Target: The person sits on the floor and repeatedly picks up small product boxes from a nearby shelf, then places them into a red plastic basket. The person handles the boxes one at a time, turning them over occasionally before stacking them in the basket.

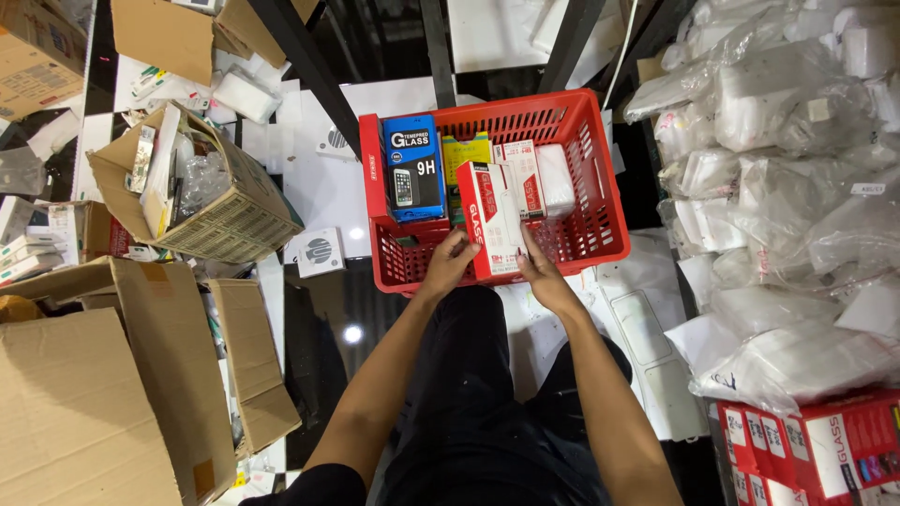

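A red plastic basket (pixel 600 178) stands on the floor in front of my knees. Inside it are a blue flat box (pixel 413 167), a yellow box (pixel 466 150), and red-and-white flat boxes (pixel 521 173). My left hand (pixel 448 262) and my right hand (pixel 544 276) grip the near end of one red-and-white box (pixel 492 215), which lies tilted over the basket's front part. My left hand holds its left edge and my right hand its right edge.
Open cardboard boxes (pixel 202 201) and flattened cartons (pixel 112 394) lie at the left. Piles of white items in clear bags (pixel 787 187) fill the right side, with red-and-white boxes (pixel 816 450) stacked at the bottom right. Black shelf legs (pixel 309 66) rise behind the basket.
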